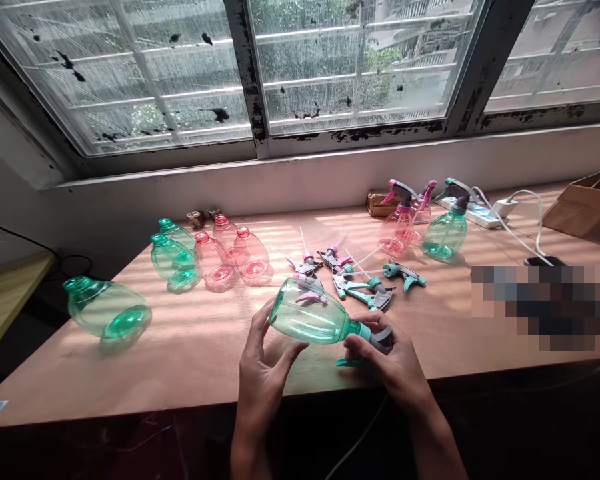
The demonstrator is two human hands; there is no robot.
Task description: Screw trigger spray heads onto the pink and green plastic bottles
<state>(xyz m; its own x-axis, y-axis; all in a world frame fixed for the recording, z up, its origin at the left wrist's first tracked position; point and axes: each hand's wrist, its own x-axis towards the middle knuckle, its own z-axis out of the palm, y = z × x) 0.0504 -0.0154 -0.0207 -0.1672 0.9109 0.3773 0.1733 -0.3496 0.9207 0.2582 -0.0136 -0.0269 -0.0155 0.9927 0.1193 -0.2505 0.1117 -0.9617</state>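
A clear green spray bottle (307,315) lies tilted on its side in the air above the table's front edge, its base toward the left. My left hand (267,357) is curled around the base end, thumb below and fingers behind the plastic. At the neck, my right hand (387,353) grips the teal collar of a grey and teal spray head (365,333), whose trigger points down. The spray head sits against the bottle's mouth; how tightly it is joined I cannot tell. Just beyond lies a pile of loose pink and teal spray heads (377,293) with tubes.
Headless pink bottles (253,257) and green bottles (173,260) stand at the back left, another green bottle (107,313) nearer. Headed pink (397,230) and green spray bottles (445,233) stand back right, near a power strip (473,212), white cables and a cardboard box (583,203).
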